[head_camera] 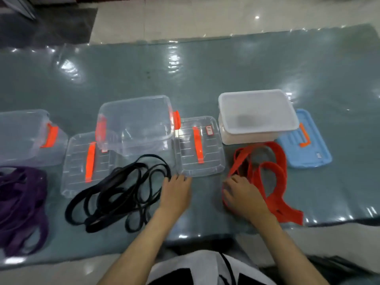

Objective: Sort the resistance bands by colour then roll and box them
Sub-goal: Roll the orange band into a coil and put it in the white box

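Observation:
Three heaps of bands lie on a grey-green mat (205, 79): purple bands (20, 204) at the far left, black bands (115, 194) in the middle, red bands (265, 175) on the right. My left hand (176, 192) rests flat at the right edge of the black heap, fingertips touching a loop. My right hand (242, 196) lies on the left part of the red heap, fingers curled over a red band. Behind the heaps stand a clear box (26, 136), a second clear box (135, 122) and a white box (257, 116).
Two clear lids with orange handles (88, 163) (199, 145) lie flat between the boxes. A blue lid (306, 140) lies right of the white box. Pale tiled floor lies beyond the mat's far edge. My lap is just below the mat's near edge.

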Tool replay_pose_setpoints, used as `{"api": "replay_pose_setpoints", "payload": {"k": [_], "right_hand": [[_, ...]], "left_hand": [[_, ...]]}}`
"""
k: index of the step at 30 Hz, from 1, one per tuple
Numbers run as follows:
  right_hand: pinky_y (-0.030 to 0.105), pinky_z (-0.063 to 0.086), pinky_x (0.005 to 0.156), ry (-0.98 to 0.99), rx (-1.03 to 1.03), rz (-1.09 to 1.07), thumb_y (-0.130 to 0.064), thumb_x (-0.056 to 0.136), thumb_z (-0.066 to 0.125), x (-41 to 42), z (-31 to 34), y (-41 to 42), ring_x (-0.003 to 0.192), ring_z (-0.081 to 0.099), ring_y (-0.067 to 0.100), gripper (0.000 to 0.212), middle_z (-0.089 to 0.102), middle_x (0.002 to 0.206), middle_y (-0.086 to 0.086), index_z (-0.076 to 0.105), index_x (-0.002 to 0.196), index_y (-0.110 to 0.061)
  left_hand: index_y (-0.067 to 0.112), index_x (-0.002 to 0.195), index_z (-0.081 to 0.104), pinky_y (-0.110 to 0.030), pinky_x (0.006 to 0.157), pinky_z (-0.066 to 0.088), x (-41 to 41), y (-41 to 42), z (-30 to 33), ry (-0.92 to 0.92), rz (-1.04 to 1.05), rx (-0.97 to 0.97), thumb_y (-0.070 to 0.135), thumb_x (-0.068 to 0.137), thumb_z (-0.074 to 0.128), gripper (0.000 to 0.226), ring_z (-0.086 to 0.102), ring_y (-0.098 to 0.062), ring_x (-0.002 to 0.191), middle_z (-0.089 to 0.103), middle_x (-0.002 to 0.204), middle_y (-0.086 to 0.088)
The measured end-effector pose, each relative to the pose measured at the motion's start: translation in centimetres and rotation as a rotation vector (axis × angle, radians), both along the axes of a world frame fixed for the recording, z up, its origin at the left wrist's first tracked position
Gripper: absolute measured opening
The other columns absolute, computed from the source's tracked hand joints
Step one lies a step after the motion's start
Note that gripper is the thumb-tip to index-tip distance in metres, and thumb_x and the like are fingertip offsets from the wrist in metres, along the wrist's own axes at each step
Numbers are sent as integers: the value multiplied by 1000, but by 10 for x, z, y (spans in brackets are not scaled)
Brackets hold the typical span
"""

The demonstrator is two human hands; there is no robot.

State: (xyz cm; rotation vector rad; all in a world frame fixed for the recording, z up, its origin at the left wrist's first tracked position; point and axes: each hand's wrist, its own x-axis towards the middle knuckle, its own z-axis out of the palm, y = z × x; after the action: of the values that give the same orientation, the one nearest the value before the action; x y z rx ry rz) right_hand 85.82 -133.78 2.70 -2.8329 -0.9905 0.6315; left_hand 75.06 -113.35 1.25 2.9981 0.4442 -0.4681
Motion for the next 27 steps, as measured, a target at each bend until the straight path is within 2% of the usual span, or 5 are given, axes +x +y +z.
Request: {"api": "replay_pose_setpoints", "payload": {"k": [9, 16, 22, 24, 27], "right_hand": [[43, 52, 92, -14, -33, 67, -38, 104, 48, 63, 0, -99, 118, 58, 27, 29, 61, 125, 2, 62, 125, -24], [38, 49, 100, 59, 44, 69, -40, 102, 52, 88, 0, -131, 120, 58, 23, 34, 61, 128, -1, 62, 132, -27], [40, 50, 99, 140, 143, 12, -35, 101, 58, 90, -1, -138, 118, 60, 26, 30, 62, 125, 1, 64, 128, -24], [40, 51, 98, 151, 161, 2, -35, 101, 59, 89, -1, -136, 118, 60, 25, 30, 61, 125, 0, 65, 128, -24], [40, 51, 98, 175, 168, 7, -35, 102, 58, 88, -1, -130, 120, 59, 26, 31, 61, 127, 1, 64, 130, -23]], "left_hand": [[24, 131, 59, -40, 97, 47, 66, -114, -1, 109, -2, -112, 42, 102, 49, 36, 61, -32, 125, 62, 135, -5], [25, 142, 52, -48, 102, 49, 63, -138, -23, 280, 55, -175, 64, 78, 79, 79, 52, -37, 128, 25, 161, -10], [16, 130, 57, -47, 99, 53, 48, -135, -38, 176, 134, -281, 74, 68, 81, 88, 48, -33, 131, 20, 161, -6], [17, 132, 58, -46, 101, 52, 41, -139, -40, 174, 125, -271, 79, 69, 77, 90, 47, -34, 135, 11, 169, -8], [15, 135, 58, -44, 105, 50, 28, -147, -48, 84, 209, -300, 65, 81, 77, 77, 47, -32, 137, 10, 173, -7]]}}
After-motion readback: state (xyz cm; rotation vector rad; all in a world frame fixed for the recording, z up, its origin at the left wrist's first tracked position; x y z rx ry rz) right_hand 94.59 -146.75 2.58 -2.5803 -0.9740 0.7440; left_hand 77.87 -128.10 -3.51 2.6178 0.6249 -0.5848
